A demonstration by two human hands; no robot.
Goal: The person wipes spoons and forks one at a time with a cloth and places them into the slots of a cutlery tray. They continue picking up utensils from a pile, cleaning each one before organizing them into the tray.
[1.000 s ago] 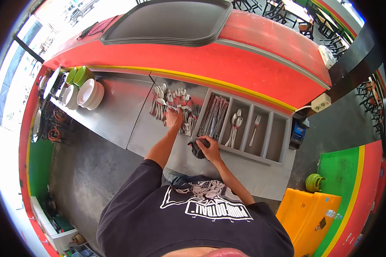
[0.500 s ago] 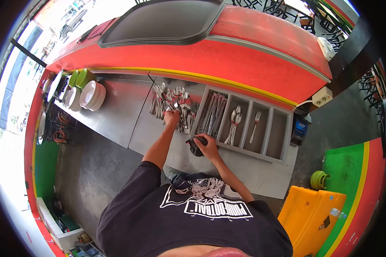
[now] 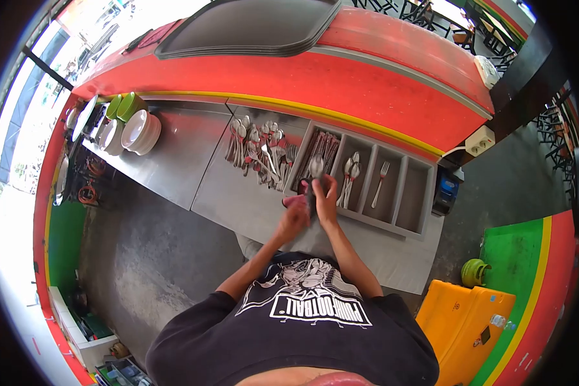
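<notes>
Your right hand [image 3: 327, 197] grips a dark cloth [image 3: 311, 202] near the spoon [image 3: 316, 168]; your left hand [image 3: 294, 217] is blurred, grip undetermined. Risk noted: slack cloth could let the spoon slip into the tray [image 3: 386, 226], centre right, mixing with cutlery in its leftmost compartment.

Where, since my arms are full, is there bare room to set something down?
The steel counter is bare between the white plates and cutlery pile, and on the near side of the gray organizer's right half. Its rightmost compartment is empty. Crowded: the pile, the leftmost compartment, and around the left hand and right hand.
</notes>
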